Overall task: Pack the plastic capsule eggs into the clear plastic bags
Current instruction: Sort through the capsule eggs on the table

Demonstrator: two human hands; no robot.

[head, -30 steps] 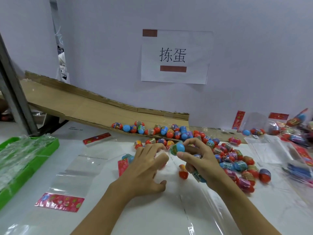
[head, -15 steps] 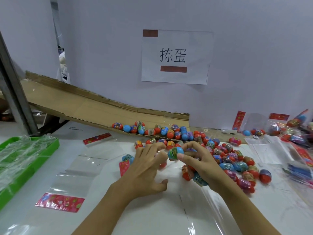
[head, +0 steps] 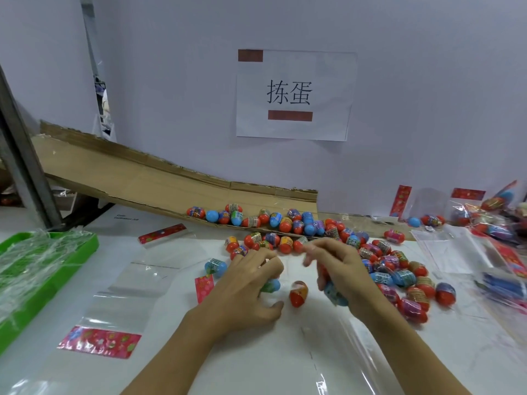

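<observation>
White tabletop (head: 285, 352) below a grey wall carries loose red and blue plastic capsule eggs (head: 379, 260) at centre right. At centre, the left hand (head: 245, 292) curls over a green-blue egg (head: 271, 285); the right hand (head: 339, 269) grips a blue egg (head: 336, 296). Clear plastic bags (head: 128, 292) lie flat, lower left. Eggs look light, hard and slick, so pinch the waist.

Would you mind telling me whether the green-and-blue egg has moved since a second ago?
Yes. The green-and-blue egg has come down from the right hand's fingertips, level with the loose egg pile, to the white table, under the left hand.
</observation>
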